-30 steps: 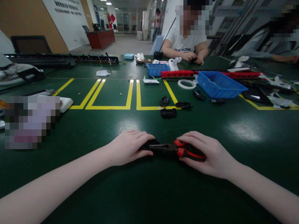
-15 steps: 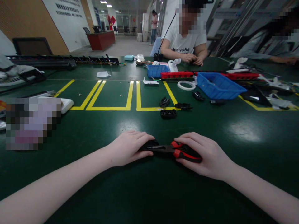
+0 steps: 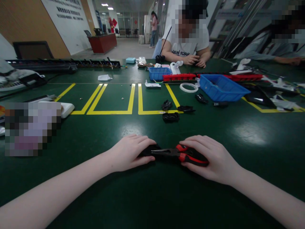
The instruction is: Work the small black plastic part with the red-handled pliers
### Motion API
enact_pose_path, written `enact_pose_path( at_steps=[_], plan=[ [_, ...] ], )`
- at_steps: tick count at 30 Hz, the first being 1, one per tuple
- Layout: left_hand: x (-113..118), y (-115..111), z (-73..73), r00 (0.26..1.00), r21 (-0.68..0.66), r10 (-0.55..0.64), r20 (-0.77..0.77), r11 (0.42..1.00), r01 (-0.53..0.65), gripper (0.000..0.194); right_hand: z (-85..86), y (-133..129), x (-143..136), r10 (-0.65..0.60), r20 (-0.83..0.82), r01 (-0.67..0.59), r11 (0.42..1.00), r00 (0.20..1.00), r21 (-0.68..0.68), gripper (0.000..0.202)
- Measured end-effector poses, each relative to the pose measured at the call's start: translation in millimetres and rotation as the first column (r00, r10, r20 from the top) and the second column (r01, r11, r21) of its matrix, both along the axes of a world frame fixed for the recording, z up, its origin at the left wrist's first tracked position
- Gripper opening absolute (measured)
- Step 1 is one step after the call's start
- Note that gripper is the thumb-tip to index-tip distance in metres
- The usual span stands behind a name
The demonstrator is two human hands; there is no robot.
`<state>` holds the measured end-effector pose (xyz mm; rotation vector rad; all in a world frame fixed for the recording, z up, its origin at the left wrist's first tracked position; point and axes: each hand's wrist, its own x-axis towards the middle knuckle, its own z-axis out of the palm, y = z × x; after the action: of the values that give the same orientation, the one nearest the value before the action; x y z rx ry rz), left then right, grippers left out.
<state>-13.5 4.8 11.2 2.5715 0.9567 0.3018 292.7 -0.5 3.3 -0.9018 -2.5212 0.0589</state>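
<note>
My left hand point(image 3: 133, 152) is closed around a small black part point(image 3: 149, 150), most of it covered by my fingers. Red-and-black pliers point(image 3: 194, 159) lie in the grip of my right hand point(image 3: 211, 157), their long jaws pointing left and reaching the black part. Whether the jaws pinch it cannot be made out. Beyond my hands, several black plastic pieces rest on the green table point(image 3: 107, 190), among them one piece point(image 3: 171, 117) near the yellow tape and another point(image 3: 166, 105) just behind it.
Farther back stand a large blue bin point(image 3: 222, 89) and a smaller blue bin point(image 3: 159, 73), with a white tape roll point(image 3: 188, 87) between them. A white device point(image 3: 67, 109) is at the left. One person point(image 3: 188, 44) sits opposite, another at the right.
The pliers and my right hand have shifted slightly right, and more of the jaws shows beside my left fingers. The view has tilted a little.
</note>
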Motion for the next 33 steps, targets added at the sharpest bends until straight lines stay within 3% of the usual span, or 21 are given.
enact_pose_path(
  at_steps=[14, 26, 29, 33],
  plan=[
    [-0.8, 1.5, -2.3, 1.0, 0.018, -0.012, -0.014, 1.0, 0.012, 0.032, -1.1, 0.1, -3.3, 0.018, 0.057, -0.024, 0.995, 0.998, 0.095, 0.041],
    [1.1, -2.0, -0.5, 1.0, 0.045, 0.009, -0.012, 0.999, -0.009, 0.034, 0.4, -0.7, 0.3, 0.002, 0.149, -0.053, 0.94, 0.989, 0.337, 0.042],
    [0.9, -1.0, -1.3, 1.0, 0.042, 0.011, -0.004, 0.999, -0.011, 0.033, 0.2, 0.5, -0.4, 0.006, 0.116, -0.04, 0.955, 0.993, 0.293, 0.042],
    [0.1, 0.6, -2.5, 1.0, 0.027, 0.006, 0.005, 1.0, -0.006, 0.031, -1.0, 3.7, -0.9, 0.0, 0.02, -0.002, 0.995, 1.0, 0.104, 0.041]
  ],
)
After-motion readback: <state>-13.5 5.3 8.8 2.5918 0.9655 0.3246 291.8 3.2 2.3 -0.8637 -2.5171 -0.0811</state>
